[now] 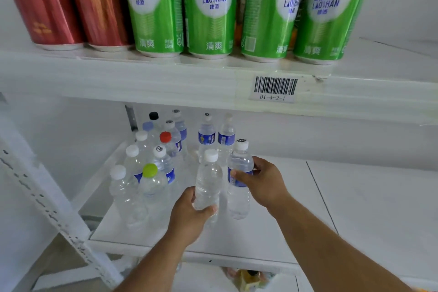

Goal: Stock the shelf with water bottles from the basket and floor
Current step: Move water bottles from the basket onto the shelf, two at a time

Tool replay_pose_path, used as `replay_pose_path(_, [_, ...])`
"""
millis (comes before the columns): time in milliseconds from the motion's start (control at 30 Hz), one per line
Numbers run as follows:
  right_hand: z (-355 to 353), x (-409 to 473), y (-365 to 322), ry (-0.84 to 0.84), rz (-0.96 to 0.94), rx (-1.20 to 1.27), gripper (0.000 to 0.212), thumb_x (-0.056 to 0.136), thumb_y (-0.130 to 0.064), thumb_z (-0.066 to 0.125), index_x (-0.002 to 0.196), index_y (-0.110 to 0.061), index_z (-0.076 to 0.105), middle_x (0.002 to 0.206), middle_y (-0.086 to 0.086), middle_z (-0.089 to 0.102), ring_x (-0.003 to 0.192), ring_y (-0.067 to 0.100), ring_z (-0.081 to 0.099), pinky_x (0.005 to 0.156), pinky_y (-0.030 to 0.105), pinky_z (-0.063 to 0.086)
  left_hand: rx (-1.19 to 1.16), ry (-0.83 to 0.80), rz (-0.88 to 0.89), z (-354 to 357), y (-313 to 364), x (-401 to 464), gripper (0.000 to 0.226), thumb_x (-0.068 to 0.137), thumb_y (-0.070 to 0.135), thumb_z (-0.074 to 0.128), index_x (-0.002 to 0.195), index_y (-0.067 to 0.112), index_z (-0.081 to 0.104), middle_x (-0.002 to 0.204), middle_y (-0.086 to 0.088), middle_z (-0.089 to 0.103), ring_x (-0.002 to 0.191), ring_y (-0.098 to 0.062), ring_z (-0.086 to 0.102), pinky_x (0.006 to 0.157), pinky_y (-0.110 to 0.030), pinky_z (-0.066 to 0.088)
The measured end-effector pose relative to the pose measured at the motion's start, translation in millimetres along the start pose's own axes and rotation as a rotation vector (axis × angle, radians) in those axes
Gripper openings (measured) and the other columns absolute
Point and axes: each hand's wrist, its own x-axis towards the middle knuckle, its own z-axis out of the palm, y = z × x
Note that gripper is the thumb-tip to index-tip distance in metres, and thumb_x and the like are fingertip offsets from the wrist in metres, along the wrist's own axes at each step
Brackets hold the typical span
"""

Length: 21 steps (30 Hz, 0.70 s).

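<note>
Both hands reach into the lower shelf (pixel 272 227) near the centre of the frame, each wrapped around a water bottle. The left hand (pixel 189 216) grips a clear unlabelled bottle (pixel 208 185) with a white cap around its lower body, thumb across the front and fingers (pixel 189 197) curled behind it; the bottle stands upright or nearly so, its base at or just above the shelf surface. The right hand (pixel 263 182) holds a blue-labelled bottle (pixel 239 173) just to the right of the first, thumb pressed on the label and the fingers round its far side; this bottle stands upright on the shelf.

To the left of centre a cluster of stocked bottles (pixel 151 161) stands on the same shelf, with white, red, black, pale blue and yellow-green caps. Two more blue-labelled bottles (pixel 215 135) stand behind the held ones.

Across the top of the frame, the upper shelf (pixel 118 78) carries four green Laoshan cans (pixel 211 9) and, at the upper left, two red cans (pixel 68 0). A barcode label (pixel 275 87) is stuck on its front edge
</note>
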Motion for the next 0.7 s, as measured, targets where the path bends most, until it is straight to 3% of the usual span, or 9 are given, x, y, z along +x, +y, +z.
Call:
replay_pose_path(167, [6.5,50.2,18.5,-0.026,0.030,-0.046,0.017,0.076,-0.026,0.081,0.091,-0.032,0.074,0.076,-0.019,0.073,0.067,-0.005,0.066,0.054,0.005,0.043,-0.015,0.070,-0.009,20.7,-2.8,49.4,0.036,0.069,0.032,0.082,0.092,0.043,0.056,0.101,0.015,0.069,0.099,-0.008,0.064,0.084,-0.030,0.051])
replay_pose_path(333, [19.8,91.3,35.7,-0.039,0.067,-0.081,0.024,0.072,-0.027,0.083,0.093,-0.032,0.073,0.078,-0.016,0.074,0.072,-0.002,0.068,0.058,0.012,0.046,-0.063,0.132,-0.019,33.9,-10.4,96.9,0.039,0.073,0.024,0.083,0.100,0.037,0.058,0.104,0.014,0.069,0.101,-0.011,0.065,0.076,-0.021,0.048])
replay_pose_path(500, [28.2,120.4,49.2,-0.039,0.082,-0.082,0.029,0.069,-0.026,0.085,0.094,-0.034,0.073,0.084,-0.012,0.075,0.080,0.004,0.069,0.065,0.019,0.048,-0.001,0.175,-0.041,39.3,-18.1,137.8,0.051,0.072,0.025,0.084,0.118,0.020,0.063,0.117,-0.004,0.059,0.104,-0.020,0.061,0.090,-0.036,0.052])
replay_pose_path(600, [28.9,133.7,53.3,-0.037,0.066,-0.074,0.023,0.069,-0.024,0.084,0.082,-0.039,0.071,0.078,-0.011,0.074,0.070,-0.001,0.067,0.061,0.016,0.048,0.015,0.187,-0.033,39.0,-21.7,154.5,0.054,0.072,0.028,0.083,0.121,0.020,0.062,0.117,-0.002,0.061,0.104,-0.020,0.061,0.087,-0.033,0.051])
replay_pose_path(700, [27.4,142.4,57.9,-0.031,0.067,-0.082,0.021,0.068,-0.029,0.082,0.083,-0.039,0.072,0.079,-0.009,0.074,0.073,0.005,0.068,0.065,0.024,0.052,-0.003,0.165,-0.028,38.8,-22.3,163.8,0.053,0.073,0.029,0.083,0.122,0.023,0.062,0.118,0.000,0.065,0.107,-0.021,0.064,0.092,-0.040,0.054])
